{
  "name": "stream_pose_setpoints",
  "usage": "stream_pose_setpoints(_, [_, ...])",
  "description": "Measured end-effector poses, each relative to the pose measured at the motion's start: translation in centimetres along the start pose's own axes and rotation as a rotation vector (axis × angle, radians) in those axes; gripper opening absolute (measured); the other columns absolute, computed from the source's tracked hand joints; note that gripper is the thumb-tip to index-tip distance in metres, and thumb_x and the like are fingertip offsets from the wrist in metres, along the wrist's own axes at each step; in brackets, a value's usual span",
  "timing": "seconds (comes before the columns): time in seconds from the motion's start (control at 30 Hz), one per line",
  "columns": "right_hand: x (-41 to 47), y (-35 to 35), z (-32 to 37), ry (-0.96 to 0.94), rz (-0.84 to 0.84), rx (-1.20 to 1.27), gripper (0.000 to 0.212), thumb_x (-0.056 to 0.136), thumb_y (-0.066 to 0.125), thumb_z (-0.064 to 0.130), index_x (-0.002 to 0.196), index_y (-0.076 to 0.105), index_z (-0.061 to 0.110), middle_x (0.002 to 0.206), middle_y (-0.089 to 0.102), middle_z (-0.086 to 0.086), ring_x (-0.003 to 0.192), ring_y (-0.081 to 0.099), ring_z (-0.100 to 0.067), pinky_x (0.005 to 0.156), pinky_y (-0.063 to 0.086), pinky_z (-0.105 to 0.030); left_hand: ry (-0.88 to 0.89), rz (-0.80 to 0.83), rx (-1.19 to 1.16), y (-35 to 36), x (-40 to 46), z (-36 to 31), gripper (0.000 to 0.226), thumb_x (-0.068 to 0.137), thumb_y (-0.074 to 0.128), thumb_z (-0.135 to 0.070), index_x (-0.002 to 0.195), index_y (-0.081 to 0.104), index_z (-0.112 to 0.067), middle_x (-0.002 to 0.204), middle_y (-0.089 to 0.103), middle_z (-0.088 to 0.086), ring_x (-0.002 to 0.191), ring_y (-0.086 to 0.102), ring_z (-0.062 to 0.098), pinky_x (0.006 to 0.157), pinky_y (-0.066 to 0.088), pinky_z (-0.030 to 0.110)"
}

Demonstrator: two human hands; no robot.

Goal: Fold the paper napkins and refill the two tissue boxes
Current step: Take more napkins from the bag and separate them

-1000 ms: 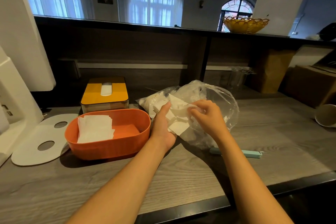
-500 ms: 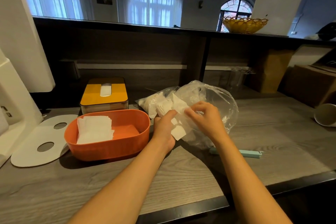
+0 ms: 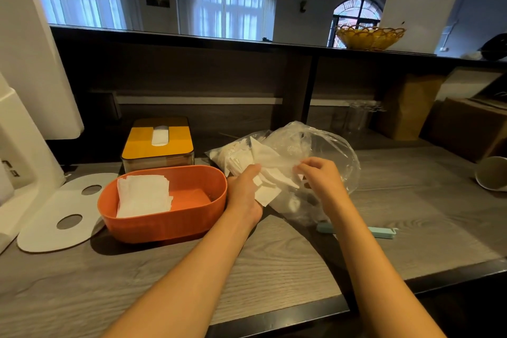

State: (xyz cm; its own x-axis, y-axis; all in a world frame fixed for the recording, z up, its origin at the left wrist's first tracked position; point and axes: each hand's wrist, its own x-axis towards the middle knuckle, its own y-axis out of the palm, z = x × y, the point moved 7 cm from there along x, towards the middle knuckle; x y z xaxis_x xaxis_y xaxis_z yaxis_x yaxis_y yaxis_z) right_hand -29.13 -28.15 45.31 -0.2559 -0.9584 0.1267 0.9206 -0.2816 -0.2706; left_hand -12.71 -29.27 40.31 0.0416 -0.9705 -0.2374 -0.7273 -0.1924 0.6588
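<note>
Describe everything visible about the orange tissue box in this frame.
The orange tissue box is an oval, open-topped tub, plastic-looking, standing upright on the wooden counter. A stack of folded white napkins fills its left half; the right half shows bare floor. The left hand is beside its right end; contact is unclear.

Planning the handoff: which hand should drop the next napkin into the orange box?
Left, probably. The left hand already holds napkins and sits right beside the orange box. The right hand pinches the plastic bag, farther away.
</note>
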Motion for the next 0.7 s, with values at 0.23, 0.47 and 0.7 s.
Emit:
stream_pose_setpoints(0.23, [-0.7,-0.3,2.4,-0.224,0.056,0.309,0.035,0.081,0.052,0.039,0.103,0.074,0.022,0.114,0.071,0.003,0.108,0.063,-0.017,0.086,0.047,-0.029,0.035,0.057,0.101,0.5,-0.2,-0.2,0.023,0.091,0.065,0.001,0.106,0.061,-0.016,0.104,0.070,0.017,0.091,0.070,0.035,0.085,0.058,0.053])
stream_pose_setpoints(0.47, [-0.4,1.1,1.1,-0.092,0.166,-0.034,0.008,0.091,0.070,0.028,0.099,0.068,0.027,0.097,0.067,0.010,0.089,0.063,-0.007,0.067,0.047,-0.016,0.054,0.080,0.144,0.9,-0.5,-0.6,0.023,0.091,0.063,0.000,0.102,0.053,-0.018,0.105,0.066,0.015,0.100,0.067,0.036,0.092,0.055,0.056])
stream_pose_setpoints(0.7, [-0.5,0.2,0.6,0.002,0.123,-0.022,0.012,0.086,0.075,0.019,0.097,0.073,0.014,0.095,0.072,0.000,0.085,0.069,-0.016,0.062,0.054,-0.022,-0.079,0.148,-0.061,1.2,-0.9,-0.4,0.020,0.099,0.046,-0.013,0.105,0.064,-0.007,0.100,0.071,0.019,0.092,0.067,0.035,0.086,0.053,0.048])
